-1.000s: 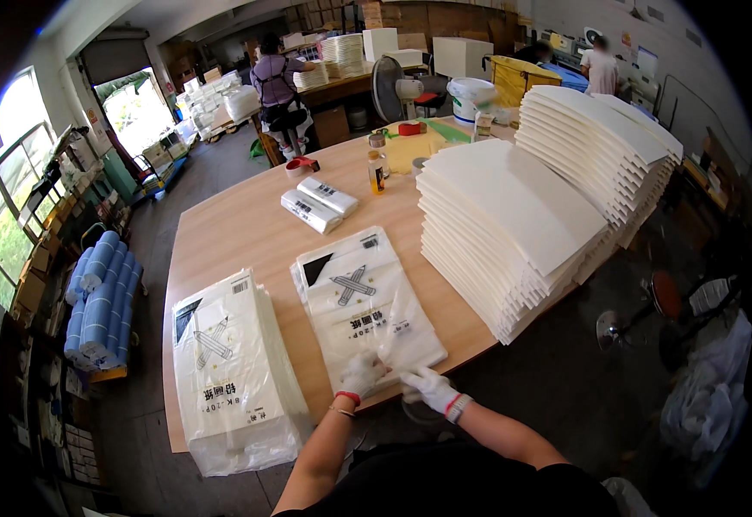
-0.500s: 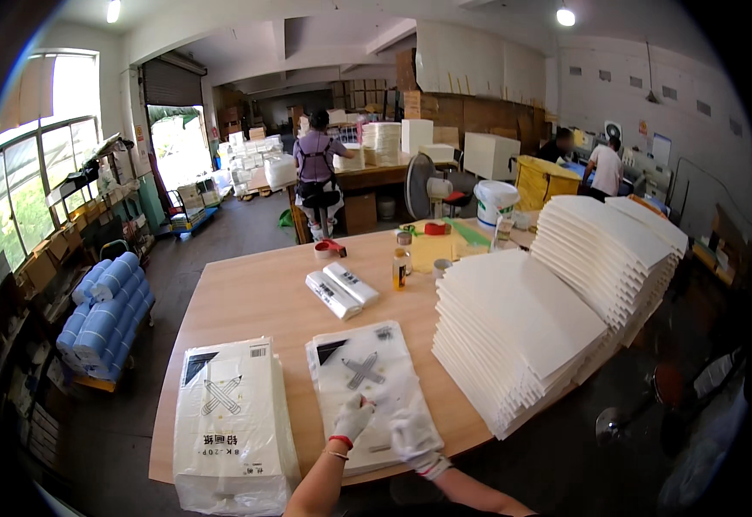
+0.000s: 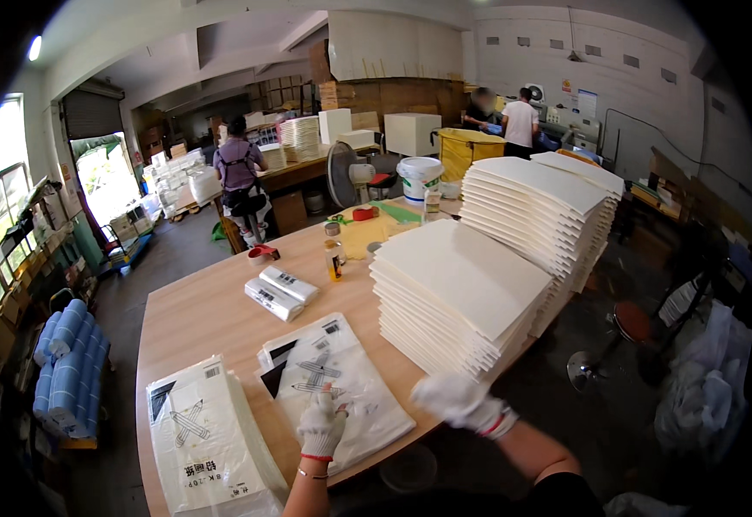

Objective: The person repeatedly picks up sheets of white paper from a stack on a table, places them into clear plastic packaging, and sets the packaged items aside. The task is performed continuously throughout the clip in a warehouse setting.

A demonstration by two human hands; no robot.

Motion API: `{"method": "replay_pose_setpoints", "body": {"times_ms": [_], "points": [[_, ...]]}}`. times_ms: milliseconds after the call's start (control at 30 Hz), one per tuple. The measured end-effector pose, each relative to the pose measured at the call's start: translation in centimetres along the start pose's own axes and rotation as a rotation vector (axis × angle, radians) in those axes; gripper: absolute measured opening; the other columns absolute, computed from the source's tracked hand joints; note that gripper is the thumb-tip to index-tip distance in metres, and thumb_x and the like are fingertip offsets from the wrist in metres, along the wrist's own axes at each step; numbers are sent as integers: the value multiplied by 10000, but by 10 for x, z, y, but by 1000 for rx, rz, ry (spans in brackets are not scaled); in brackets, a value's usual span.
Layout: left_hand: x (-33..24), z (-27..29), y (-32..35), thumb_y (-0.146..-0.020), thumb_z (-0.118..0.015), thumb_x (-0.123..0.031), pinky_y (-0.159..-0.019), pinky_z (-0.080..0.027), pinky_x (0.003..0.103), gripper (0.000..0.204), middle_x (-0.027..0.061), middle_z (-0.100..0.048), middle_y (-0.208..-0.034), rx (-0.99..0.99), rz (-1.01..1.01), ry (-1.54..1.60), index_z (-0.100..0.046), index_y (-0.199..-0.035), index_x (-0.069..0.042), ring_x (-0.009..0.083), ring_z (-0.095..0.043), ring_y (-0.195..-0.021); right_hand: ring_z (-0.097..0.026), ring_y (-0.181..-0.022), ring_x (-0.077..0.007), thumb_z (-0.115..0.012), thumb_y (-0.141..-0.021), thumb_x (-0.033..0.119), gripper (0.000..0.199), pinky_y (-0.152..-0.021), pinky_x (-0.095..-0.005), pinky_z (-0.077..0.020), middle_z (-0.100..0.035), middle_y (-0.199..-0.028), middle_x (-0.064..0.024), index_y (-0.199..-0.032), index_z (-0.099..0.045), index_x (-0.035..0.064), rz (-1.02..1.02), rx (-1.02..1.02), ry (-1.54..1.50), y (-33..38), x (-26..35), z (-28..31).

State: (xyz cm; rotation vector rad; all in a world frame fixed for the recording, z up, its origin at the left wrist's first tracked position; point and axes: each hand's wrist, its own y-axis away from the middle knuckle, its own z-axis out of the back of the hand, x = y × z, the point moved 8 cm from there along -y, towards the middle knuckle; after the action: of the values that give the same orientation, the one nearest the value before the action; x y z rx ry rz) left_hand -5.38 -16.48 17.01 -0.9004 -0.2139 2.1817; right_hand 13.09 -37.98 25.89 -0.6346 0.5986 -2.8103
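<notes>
A pile of clear printed plastic bags (image 3: 367, 422) with black corners and a crossed-pencil design lies at the table's near edge. My left hand (image 3: 320, 426), in a white glove with bare fingertips, is closed on the top bag, which sits askew over those beneath. My right hand (image 3: 458, 403), also gloved, is off the bags, by the near corner of a tall stack of cream-white paper sheets (image 3: 466, 271). Motion smears its fingers. Left of the bags lies a pile of filled packs of paper (image 3: 190, 461) in printed clear plastic.
Two white plastic rolls (image 3: 281, 293), a red tape dispenser (image 3: 264, 252), a small bottle (image 3: 333, 261) and a white bucket (image 3: 419, 181) stand farther back on the table. Blue rolls (image 3: 70, 370) are on the floor at left, a stool (image 3: 630, 320) at right. Other people work beyond.
My right hand has moved right, from the bags to the paper stack. The top bag has shifted askew under my left hand. The whole view has swung right.
</notes>
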Motion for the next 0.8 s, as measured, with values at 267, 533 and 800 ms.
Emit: {"method": "replay_pose_setpoints", "body": {"times_ms": [267, 533, 800], "points": [[-74, 43, 25, -763, -817, -93, -912, -526, 439, 589, 169, -662, -1180, -140, -210, 172, -577, -1299, -40, 371, -633, -1074, -667, -1027, -349, -836, -813, 303, 575, -904, -444, -552, -678, -1160, -174, -1276, -595, 60, -314, -243, 194, 17, -104, 171], [-171, -38, 54, -954, -692, -120, -1003, -526, 354, 404, 134, -667, -1251, 768, 209, 1423, -573, -1327, -23, 236, -662, -1119, -689, -786, -327, -692, -862, 207, 159, -702, -415, -552, -703, -849, -118, -978, -729, 106, 29, -229, 554, -13, 1, 155], [-148, -17, 79, -941, -599, -95, -1005, -502, 365, 505, 112, -622, -1313, 906, 674, 1388, -502, -1431, -19, 212, -607, -1184, -673, -1015, -302, -578, -1014, 439, 440, -937, -419, -533, -683, -1114, -131, -1129, -684, 28, 17, 147, -214, 39, 103, 125]]}}
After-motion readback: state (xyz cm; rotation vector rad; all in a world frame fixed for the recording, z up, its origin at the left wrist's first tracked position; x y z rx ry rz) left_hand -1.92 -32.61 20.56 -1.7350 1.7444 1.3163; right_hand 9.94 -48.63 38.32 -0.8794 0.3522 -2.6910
